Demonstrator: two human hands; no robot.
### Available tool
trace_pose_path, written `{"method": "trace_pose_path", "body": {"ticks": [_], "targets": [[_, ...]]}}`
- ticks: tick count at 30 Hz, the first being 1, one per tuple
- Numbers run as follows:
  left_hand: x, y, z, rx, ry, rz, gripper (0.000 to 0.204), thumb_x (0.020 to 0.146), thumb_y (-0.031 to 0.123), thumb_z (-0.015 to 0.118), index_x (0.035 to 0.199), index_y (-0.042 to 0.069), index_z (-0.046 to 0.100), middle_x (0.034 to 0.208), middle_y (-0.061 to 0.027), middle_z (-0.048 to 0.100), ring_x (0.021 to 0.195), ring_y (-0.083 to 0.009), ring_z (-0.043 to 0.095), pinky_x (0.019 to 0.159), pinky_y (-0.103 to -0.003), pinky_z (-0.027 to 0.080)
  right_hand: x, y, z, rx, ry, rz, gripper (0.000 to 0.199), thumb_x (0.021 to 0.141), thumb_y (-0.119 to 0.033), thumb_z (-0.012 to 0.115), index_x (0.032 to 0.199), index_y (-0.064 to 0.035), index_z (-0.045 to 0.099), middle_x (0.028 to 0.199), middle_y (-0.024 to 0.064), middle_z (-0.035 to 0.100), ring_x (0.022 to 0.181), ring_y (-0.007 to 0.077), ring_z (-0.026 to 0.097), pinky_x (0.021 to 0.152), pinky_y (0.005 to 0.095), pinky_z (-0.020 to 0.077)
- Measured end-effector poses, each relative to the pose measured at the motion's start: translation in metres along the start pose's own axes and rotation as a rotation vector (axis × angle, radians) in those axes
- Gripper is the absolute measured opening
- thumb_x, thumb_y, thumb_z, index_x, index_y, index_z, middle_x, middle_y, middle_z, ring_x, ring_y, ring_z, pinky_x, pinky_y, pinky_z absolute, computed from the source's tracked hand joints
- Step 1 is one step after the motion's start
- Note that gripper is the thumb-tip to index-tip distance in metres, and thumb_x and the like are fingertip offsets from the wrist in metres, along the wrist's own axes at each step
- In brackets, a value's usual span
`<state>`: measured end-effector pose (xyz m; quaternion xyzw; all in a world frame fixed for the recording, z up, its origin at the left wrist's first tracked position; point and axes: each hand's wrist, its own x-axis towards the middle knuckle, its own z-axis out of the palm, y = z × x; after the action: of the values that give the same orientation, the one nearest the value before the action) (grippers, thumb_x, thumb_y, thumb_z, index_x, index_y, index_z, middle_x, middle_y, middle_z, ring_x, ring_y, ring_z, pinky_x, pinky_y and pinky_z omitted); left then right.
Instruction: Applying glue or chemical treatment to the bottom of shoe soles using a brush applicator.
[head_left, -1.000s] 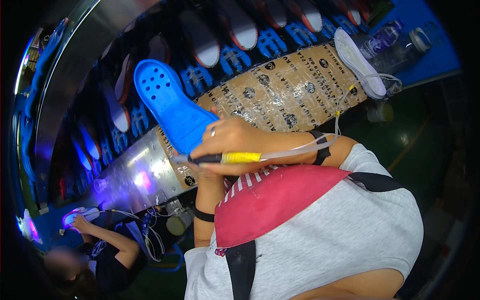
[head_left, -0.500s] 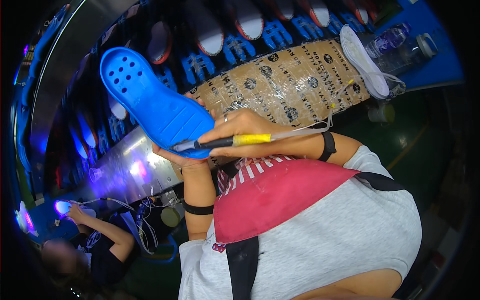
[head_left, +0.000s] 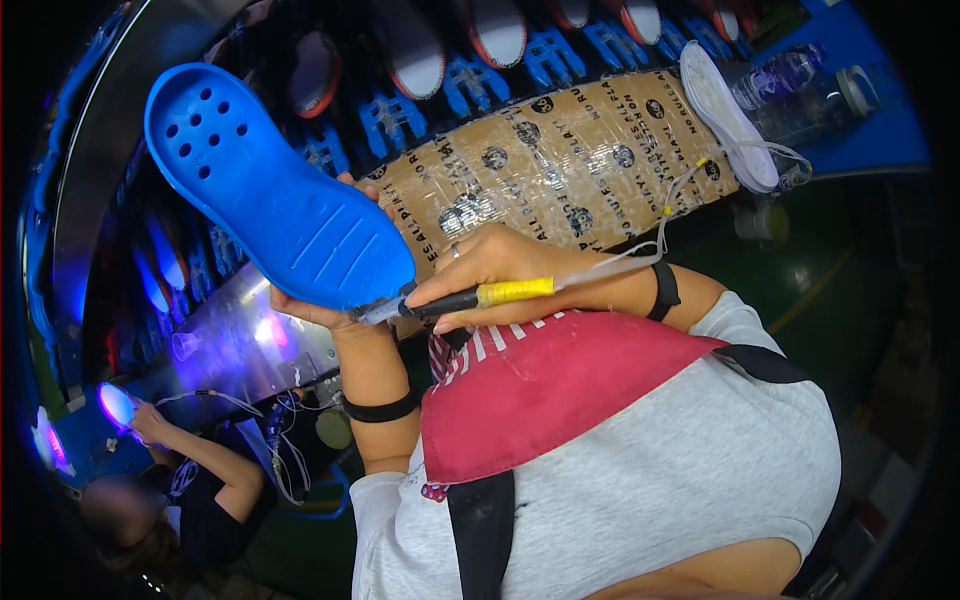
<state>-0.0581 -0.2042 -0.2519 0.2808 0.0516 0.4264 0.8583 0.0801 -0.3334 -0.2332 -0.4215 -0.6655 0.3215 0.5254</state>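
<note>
A blue shoe sole (head_left: 300, 225) with a group of round holes at its toe end lies tilted in my left hand (head_left: 312, 312), which grips it from below and behind. Some fingertips show past its far edge; the rest of that hand is hidden under the sole. My right hand (head_left: 500, 268) is closed around a glue brush (head_left: 450, 302) with a dark handle and yellow tape. Its bristles touch the rim at the heel end of the sole. Thin clear tubing (head_left: 640, 244) trails from the brush past my right forearm.
Beyond my hands, a tape-covered cardboard sheet (head_left: 560, 150) covers the bench. Shoe uppers (head_left: 498, 40) on blue racks (head_left: 480, 85) line its far side. A white sole (head_left: 722, 110) and clear bottles (head_left: 800, 95) stand right. At lower left, a co-worker's hand (head_left: 150, 424) holds a lit shoe piece.
The sole has shifted left and toward its toe end, with my left hand moving along. The brush tip has gone from inside the heel to its near rim. The co-worker's piece has tilted.
</note>
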Motion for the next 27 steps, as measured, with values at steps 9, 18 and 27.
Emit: {"method": "trace_pose_path", "body": {"ticks": [9,18,27], "targets": [[0.006,0.01,-0.006,-0.046,-0.168,-0.079,0.107,0.057,0.065,0.07,0.136,0.006,0.028,0.127,-0.0307,0.037,0.11,-0.046,0.045,0.087,-0.056,0.045,0.002,0.002,-0.01,-0.33,0.129,-0.192,0.032,0.069,-0.012,0.075,0.099,-0.0097,0.066,0.071,0.0081,0.063,0.06,0.0203,0.058,0.054,0.0286,0.0458],[0.01,0.021,-0.016,-0.058,-0.207,-0.234,0.11,0.056,0.065,0.069,0.135,0.002,0.027,0.124,-0.0342,0.038,0.107,-0.0483,0.046,0.084,-0.056,0.047,0.002,-0.004,-0.021,-0.064,-0.132,-0.121,0.025,0.072,-0.017,0.072,0.096,-0.0118,0.067,0.062,0.0083,0.058,0.056,0.0219,0.057,0.051,0.0296,0.0453],[0.019,0.022,-0.004,0.003,-0.185,-0.441,0.088,0.07,0.054,0.057,0.134,0.001,0.03,0.127,-0.0294,0.04,0.107,-0.0479,0.048,0.085,-0.056,0.045,-0.005,0.0,-0.022,-0.218,-0.323,-0.125,0.023,0.073,-0.016,0.071,0.095,-0.0115,0.067,0.065,0.007,0.061,0.058,0.0233,0.058,0.055,0.0308,0.0475]]}}
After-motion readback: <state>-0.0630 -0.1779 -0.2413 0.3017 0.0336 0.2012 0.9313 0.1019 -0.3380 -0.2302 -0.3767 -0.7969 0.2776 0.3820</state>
